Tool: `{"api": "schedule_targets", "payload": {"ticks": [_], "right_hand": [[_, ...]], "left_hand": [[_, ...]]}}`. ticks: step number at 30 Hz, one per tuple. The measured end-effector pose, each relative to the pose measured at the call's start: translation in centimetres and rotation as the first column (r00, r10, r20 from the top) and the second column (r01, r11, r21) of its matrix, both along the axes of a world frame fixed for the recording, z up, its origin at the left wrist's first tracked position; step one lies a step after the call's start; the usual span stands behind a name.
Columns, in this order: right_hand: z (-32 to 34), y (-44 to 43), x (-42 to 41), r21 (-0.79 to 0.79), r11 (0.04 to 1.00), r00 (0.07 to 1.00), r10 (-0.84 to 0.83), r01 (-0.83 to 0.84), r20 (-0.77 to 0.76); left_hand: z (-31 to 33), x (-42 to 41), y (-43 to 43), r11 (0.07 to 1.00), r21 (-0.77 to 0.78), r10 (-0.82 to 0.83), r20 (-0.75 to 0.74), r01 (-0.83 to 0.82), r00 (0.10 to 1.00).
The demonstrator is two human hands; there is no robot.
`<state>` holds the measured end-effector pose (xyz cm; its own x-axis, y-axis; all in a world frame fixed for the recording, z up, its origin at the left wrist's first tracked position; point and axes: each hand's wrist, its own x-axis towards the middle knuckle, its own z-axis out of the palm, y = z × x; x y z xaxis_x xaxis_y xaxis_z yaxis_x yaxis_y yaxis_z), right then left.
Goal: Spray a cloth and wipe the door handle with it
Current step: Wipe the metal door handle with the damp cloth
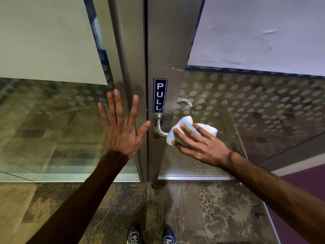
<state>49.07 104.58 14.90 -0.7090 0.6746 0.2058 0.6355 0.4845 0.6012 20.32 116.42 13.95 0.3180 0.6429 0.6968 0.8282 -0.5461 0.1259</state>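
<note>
A brushed-metal lever door handle juts from the steel door frame below a blue PULL sticker. My right hand grips a folded blue and white cloth wrapped over the outer end of the handle's lever. My left hand lies flat with fingers spread against the frame post left of the handle, its thumb tip close to the handle's base. No spray bottle is in view.
Glass panels with frosted dots flank the door; white sheets cover their upper parts. A second handle shows through the glass. Mottled carpet and my two dark shoes lie below; a purple wall is at right.
</note>
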Motion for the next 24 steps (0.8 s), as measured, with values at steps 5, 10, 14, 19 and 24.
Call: {"api": "schedule_targets", "payload": {"ticks": [5,10,14,19,24], "right_hand": [[-0.3,-0.6,1.4,-0.009,1.000,1.000,0.005,-0.005,-0.027],[-0.1,-2.2,2.3,-0.017,0.999,0.997,-0.053,0.052,-0.051],[0.6,-5.0,1.8,-0.113,0.961,0.898,-0.278,0.254,-0.342],[0.4,-8.3,1.2,-0.424,0.845,-0.026,-0.440,0.327,-0.898],[0.8,-5.6,-1.1,-0.525,0.850,-0.687,-0.364,0.030,-0.629]], "left_hand": [[0.1,0.0,0.7,0.999,0.042,0.018,-0.004,-0.018,1.000],[0.5,0.0,1.0,0.998,0.057,0.013,0.012,-0.014,1.000],[0.6,0.0,1.1,0.998,0.056,-0.010,0.031,0.008,0.999],[0.8,-0.3,1.1,0.999,0.043,-0.023,0.043,0.021,0.999],[0.6,-0.4,1.0,0.998,0.059,-0.035,0.026,0.033,0.999]]}}
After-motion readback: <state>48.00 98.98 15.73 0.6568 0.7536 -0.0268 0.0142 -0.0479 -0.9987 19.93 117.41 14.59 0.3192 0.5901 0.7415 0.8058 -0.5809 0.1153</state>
